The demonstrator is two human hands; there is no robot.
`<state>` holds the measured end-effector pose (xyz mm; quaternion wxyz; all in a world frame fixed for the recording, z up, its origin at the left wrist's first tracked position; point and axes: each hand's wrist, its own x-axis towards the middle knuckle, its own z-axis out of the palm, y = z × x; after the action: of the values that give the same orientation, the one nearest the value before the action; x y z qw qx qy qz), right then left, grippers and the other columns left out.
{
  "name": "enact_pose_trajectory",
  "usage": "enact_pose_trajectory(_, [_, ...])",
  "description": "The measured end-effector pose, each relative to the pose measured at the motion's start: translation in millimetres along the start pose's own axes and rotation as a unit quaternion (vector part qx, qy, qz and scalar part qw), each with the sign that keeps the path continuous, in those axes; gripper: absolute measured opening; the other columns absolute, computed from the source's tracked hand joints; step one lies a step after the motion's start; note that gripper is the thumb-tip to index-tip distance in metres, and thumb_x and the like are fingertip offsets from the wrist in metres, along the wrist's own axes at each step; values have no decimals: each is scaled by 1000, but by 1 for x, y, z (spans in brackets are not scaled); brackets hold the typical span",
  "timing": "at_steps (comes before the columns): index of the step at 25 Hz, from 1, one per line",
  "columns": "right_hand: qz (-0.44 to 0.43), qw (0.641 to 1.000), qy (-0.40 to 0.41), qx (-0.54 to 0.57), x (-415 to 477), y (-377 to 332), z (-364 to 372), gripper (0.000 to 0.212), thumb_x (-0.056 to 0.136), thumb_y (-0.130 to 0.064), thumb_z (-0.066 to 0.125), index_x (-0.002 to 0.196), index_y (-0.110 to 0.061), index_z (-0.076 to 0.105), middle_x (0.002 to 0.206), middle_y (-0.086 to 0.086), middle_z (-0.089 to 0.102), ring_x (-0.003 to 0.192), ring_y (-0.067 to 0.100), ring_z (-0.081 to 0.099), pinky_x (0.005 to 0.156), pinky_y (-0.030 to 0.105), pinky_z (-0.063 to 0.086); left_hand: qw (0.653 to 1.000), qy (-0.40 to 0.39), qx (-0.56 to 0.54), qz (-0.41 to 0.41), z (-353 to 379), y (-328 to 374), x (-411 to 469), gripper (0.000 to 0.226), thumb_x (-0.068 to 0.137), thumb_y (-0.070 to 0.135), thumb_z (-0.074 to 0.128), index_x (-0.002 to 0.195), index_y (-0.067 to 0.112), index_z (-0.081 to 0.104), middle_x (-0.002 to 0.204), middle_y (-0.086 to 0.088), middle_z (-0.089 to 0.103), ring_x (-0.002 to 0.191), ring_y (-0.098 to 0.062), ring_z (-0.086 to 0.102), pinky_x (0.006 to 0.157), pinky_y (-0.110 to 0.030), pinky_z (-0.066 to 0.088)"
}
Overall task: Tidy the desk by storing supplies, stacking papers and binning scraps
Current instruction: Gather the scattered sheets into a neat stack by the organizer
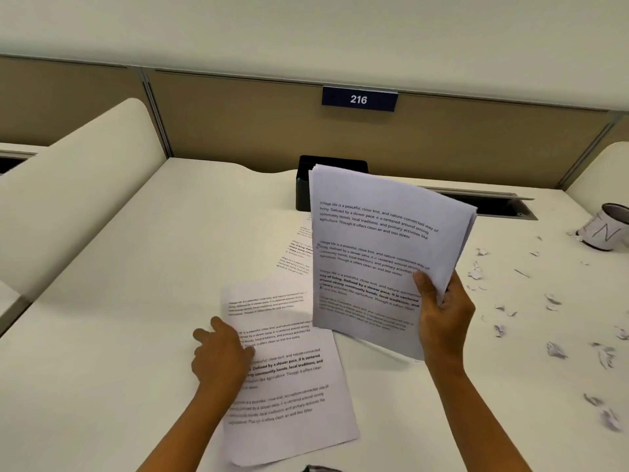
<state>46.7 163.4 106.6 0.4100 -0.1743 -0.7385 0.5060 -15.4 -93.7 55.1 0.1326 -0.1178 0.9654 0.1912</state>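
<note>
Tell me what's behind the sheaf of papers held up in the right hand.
Behind the sheaf in the right hand, a black box shows its top and left side, and a printed sheet peeks out on the desk. The rest of both is covered.

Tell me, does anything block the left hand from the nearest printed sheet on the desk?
Nothing visible does. The left hand touches the sheet at its left edge. The right hand holds the stack raised beside it; scraps lie far right.
</note>
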Motion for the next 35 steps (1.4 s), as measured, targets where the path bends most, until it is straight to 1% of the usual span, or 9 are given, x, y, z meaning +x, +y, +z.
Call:
enact_pose_trajectory(5, [-41,998,5,-47,-1,-4,-8,34,88,-22,55,117,-4,56,105,1,60,80,18,60,68,12,53,998,11,-37,58,-5,-3,2,24,92,29,52,106,13,41,98,-4,61,73,-18,55,63,-30,40])
enact_pose_trajectory(9, [-106,988,24,-108,2,-10,-14,29,90,-21,53,110,-1,58,96,1,61,66,18,58,60,6,47,961,65,-232,135,-18,-5,7,17,95,30,48,94,15,54,81,1,65,61,-10,59,54,-19,39])
enact_pose_trajectory(12, [-152,971,55,-178,5,-13,-17,26,92,-17,53,110,1,59,96,14,68,65,18,58,63,20,49,925,128,-323,155,-36,-3,13,11,95,24,51,95,15,57,79,5,63,64,-7,58,57,-15,38])
enact_pose_trajectory(15, [-174,957,88,-216,10,-21,-18,25,91,-13,54,110,1,60,95,17,70,66,13,55,63,20,47,890,116,-429,105,-51,-8,28,19,93,27,55,107,17,61,94,1,65,80,-19,63,73,-27,45])
enact_pose_trajectory(20, [-111,977,66,-169,15,-30,-10,27,91,-19,55,108,1,60,95,14,69,61,12,56,55,2,43,810,-32,-574,117,-63,2,26,13,90,24,59,101,22,65,88,8,74,78,-13,71,61,-22,53])
enact_pose_trajectory(25, [49,998,5,-36,14,-28,5,27,90,-24,57,114,-11,59,101,2,66,77,7,64,56,8,51,783,-66,-592,180,-54,32,21,29,92,27,54,118,17,61,106,3,72,94,-17,69,77,-32,57])
enact_pose_trajectory(28, [88,996,-16,14,15,-30,9,28,90,-18,59,116,-10,58,105,1,65,81,3,63,58,8,51,769,-60,-600,210,-50,47,15,30,95,28,49,121,15,56,112,-2,69,95,-21,68,76,-36,58])
enact_pose_trajectory(31, [117,990,-48,57,13,-28,15,26,89,-19,61,113,-11,59,106,2,67,87,13,67,73,25,59,767,-59,-595,235,-46,56,9,28,95,31,48,121,20,52,114,2,67,97,-16,68,76,-33,58])
enact_pose_trajectory(35, [138,986,-68,61,6,-26,27,15,93,-26,53,103,-17,59,98,1,69,85,19,68,75,38,59,775,-75,-584,231,-40,62,4,33,95,35,46,125,22,42,115,5,63,94,-9,67,71,-26,57])
